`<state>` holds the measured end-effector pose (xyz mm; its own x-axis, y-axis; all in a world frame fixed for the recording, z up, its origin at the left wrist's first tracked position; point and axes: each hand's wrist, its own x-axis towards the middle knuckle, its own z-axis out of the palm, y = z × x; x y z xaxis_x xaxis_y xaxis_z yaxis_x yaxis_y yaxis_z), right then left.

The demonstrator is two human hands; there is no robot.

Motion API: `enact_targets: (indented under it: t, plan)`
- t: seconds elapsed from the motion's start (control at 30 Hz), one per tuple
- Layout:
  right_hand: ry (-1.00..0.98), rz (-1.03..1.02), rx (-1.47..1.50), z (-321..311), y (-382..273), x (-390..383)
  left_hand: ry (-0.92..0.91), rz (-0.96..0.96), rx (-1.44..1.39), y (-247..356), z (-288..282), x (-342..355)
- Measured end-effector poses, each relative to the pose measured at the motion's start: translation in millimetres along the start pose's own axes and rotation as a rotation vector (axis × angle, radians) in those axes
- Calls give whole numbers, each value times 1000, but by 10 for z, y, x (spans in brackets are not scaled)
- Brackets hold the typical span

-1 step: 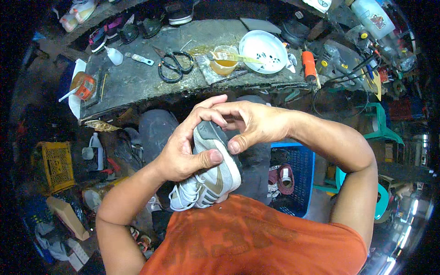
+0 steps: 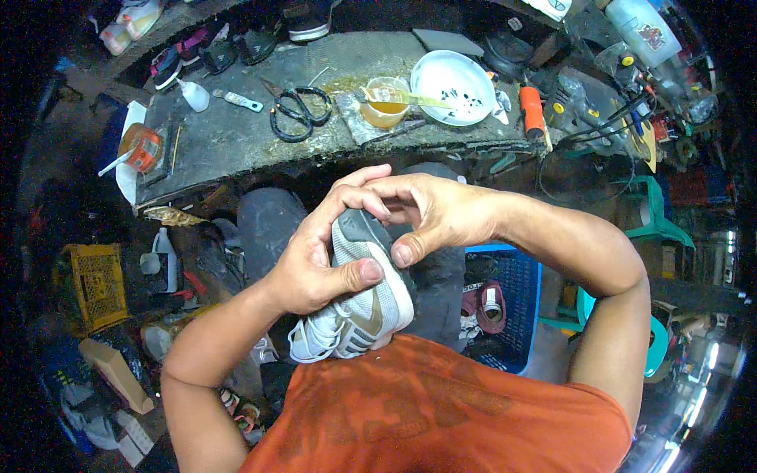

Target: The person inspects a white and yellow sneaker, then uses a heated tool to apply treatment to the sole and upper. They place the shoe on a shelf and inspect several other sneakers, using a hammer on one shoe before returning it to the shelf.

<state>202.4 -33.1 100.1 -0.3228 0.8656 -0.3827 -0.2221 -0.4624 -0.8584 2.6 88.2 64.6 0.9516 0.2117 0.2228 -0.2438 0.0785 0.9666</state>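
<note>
One shoe | my left hand clasps it, likely steadying | right hand half-curled, thumb at sole (grip unclear)

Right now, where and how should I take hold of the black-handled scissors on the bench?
Probably by the handle loops of the scissors, coming from the near edge of the bench: the loops lie toward the person, while the blades point away, toward the far left. The left hand looks nearer, but it holds the grey shoe.
</note>
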Motion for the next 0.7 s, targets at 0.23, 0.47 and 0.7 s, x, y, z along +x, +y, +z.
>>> enact_targets:
  t: [0.23, 0.47, 0.7]
  plan:
    - [18, -89, 47, 205, -15, -122, 31, 76, 38, -4, 100, -27]
    - [180, -113, -84, 445, 10, -295, 43, 171, 58, -82, 146, -93]
    - [71, -17, 69, 287, 8, -35, -17, 0, -86, -4, -138, -48]
